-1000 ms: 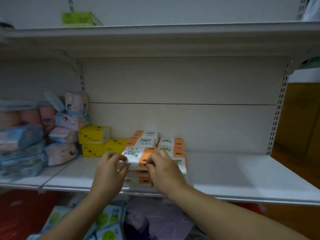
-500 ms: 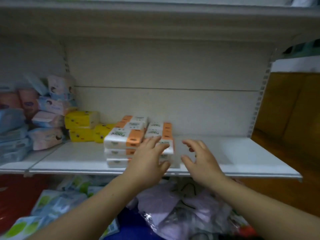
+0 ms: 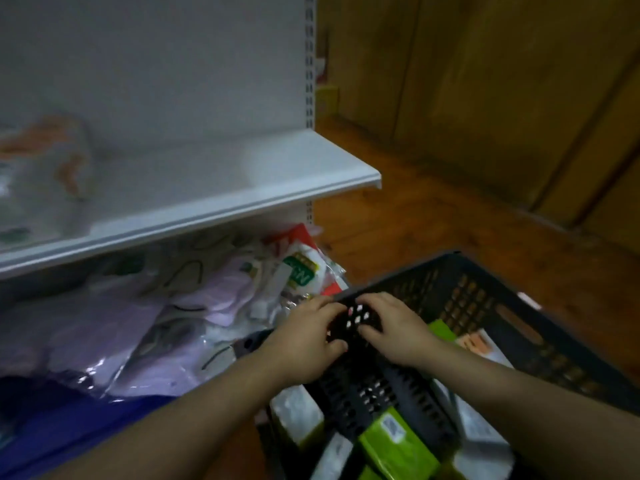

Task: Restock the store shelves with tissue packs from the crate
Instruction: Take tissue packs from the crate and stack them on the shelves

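**Two hands on the crate (image 3: 491,306) wall, no pack taken up**

The left hand (image 3: 306,336) is curled against the outer face of the crate's perforated near wall, and the right hand (image 3: 394,329) is curled over the same wall from the inner side. The wall appears to be gripped between them, and no pack is held by either. How far the fingertips are hooked through the holes cannot be told, since the picture is dim and blurred.

The tissue packs (image 3: 394,441) are seen lying inside the crate. Green-wrapped ones are nearest the camera, and a white-and-orange pack (image 3: 474,341) lies further back, beside the right wrist. The white shelf (image 3: 214,188) stands up and to the left, well apart from the crate. Lilac packets (image 3: 114,344) are heaped on the level beneath it, just beside the crate's left corner.

It is judged that the crate is being steadied or drawn nearer before another pack is lifted out.

- **Tipping:** if the crate is pulled by this one wall alone, it may be tilted or twisted, and the loose packs may be slid to the low side or spilled over the rim.
- **Crowding the lower level:** if the crate is dragged toward the shelving, the lilac packets may be shoved back or crushed under its corner.
- **Caught fingers:** a finger hooked through a hole could be pinched if the wall is jerked.
- **Dented stock:** the soft packs are likely to be dented if they are seized too hard in haste.
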`<state>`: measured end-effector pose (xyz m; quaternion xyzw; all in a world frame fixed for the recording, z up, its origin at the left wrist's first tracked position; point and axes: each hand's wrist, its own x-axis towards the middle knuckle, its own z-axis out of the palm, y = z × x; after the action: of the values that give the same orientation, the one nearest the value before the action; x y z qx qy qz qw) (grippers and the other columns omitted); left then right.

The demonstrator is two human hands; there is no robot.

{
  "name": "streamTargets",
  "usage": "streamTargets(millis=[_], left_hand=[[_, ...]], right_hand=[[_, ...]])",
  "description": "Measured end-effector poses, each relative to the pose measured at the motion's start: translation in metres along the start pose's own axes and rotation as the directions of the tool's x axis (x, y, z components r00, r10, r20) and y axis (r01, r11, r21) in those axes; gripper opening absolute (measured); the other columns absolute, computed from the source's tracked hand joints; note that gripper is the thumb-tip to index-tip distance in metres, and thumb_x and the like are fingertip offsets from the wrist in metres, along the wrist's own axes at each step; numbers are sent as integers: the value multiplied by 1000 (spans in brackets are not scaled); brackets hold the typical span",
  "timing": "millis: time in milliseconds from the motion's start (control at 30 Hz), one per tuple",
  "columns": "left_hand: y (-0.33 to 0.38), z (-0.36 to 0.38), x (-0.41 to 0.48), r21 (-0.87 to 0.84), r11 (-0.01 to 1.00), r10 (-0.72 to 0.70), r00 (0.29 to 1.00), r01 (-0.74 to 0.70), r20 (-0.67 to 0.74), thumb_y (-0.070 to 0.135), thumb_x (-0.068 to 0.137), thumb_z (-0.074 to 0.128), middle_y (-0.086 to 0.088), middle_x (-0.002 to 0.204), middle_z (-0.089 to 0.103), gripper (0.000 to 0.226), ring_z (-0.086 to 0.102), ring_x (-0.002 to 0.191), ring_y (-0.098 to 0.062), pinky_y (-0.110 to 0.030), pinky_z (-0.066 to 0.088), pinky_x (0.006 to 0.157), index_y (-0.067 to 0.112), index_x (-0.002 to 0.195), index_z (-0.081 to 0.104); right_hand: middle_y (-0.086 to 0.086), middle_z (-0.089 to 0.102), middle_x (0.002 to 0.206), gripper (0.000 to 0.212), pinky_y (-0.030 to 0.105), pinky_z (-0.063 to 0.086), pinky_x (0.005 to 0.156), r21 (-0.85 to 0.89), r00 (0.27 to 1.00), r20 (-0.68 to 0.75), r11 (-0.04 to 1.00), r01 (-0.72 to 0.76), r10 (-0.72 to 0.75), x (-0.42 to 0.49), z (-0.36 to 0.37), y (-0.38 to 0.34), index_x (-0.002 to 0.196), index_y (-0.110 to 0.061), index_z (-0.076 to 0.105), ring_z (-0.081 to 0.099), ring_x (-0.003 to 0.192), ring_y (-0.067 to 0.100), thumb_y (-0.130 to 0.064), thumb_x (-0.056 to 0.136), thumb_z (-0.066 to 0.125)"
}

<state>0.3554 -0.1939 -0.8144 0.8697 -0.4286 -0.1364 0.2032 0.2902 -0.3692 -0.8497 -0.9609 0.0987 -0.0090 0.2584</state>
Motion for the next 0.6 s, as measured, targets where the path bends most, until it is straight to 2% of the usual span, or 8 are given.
streamTargets(millis=[100, 200, 333, 433, 500, 567, 600], left_hand=[[-2, 52, 20, 1, 997, -69, 973, 71, 219, 37, 85, 60, -1, 144, 35, 66, 34, 133, -19, -28, 30, 111, 19, 143, 34], [-2, 96, 38, 11, 988, -146, 904, 155, 402, 37, 86, 60, -7, 147, 30, 69, 33, 134, -26, -29, 31, 109, 19, 145, 28], [13, 135, 64, -95, 968, -168, 881, 232, 442, 31, 85, 63, -10, 143, 40, 65, 43, 128, -23, -22, 36, 101, 16, 141, 35], [28, 170, 82, -228, 918, -183, 857, 324, 483, 31, 83, 67, -7, 142, 45, 69, 48, 126, -20, -23, 39, 102, 15, 142, 35], [43, 191, 91, -302, 880, -175, 840, 368, 513, 34, 83, 66, -8, 144, 42, 70, 49, 123, -20, -25, 41, 96, 18, 143, 33], [61, 211, 98, -382, 824, -167, 823, 419, 543, 30, 84, 66, -7, 138, 46, 60, 52, 110, -17, -27, 44, 88, 20, 136, 37], [71, 221, 101, -442, 774, -145, 806, 454, 574, 26, 84, 67, -7, 134, 50, 55, 53, 108, -18, -31, 46, 90, 20, 132, 39]], right_hand=[[6, 51, 125, 46, 29, 41, 94, -113, 953, 236, 979, -168, 191, -13, 17, 51, 129, -21, 48, 50, 115, 22, -35, 88, 60], [12, 51, 127, 47, 32, 42, 92, -241, 888, 360, 948, -208, 286, -28, 25, 88, 131, -19, 47, 50, 116, 29, -34, 88, 58], [13, 40, 136, 58, 44, 45, 95, -375, 832, 392, 894, -244, 392, -30, 10, 126, 145, -22, 30, 44, 119, 34, -24, 93, 54], [11, 35, 143, 56, 40, 43, 97, -428, 777, 412, 854, -296, 475, -34, -19, 151, 143, -20, 32, 41, 124, 32, -27, 92, 56], [11, 40, 138, 56, 37, 45, 91, -487, 704, 448, 811, -325, 551, -44, -35, 162, 140, -15, 33, 46, 118, 30, -31, 92, 57], [7, 50, 116, 56, 34, 47, 78, -546, 620, 474, 761, -350, 625, -55, -40, 169, 136, -12, 36, 52, 99, 25, -34, 90, 60], [5, 50, 107, 56, 33, 48, 74, -571, 580, 480, 736, -363, 658, -61, -39, 172, 133, -11, 38, 52, 92, 23, -35, 88, 62]])
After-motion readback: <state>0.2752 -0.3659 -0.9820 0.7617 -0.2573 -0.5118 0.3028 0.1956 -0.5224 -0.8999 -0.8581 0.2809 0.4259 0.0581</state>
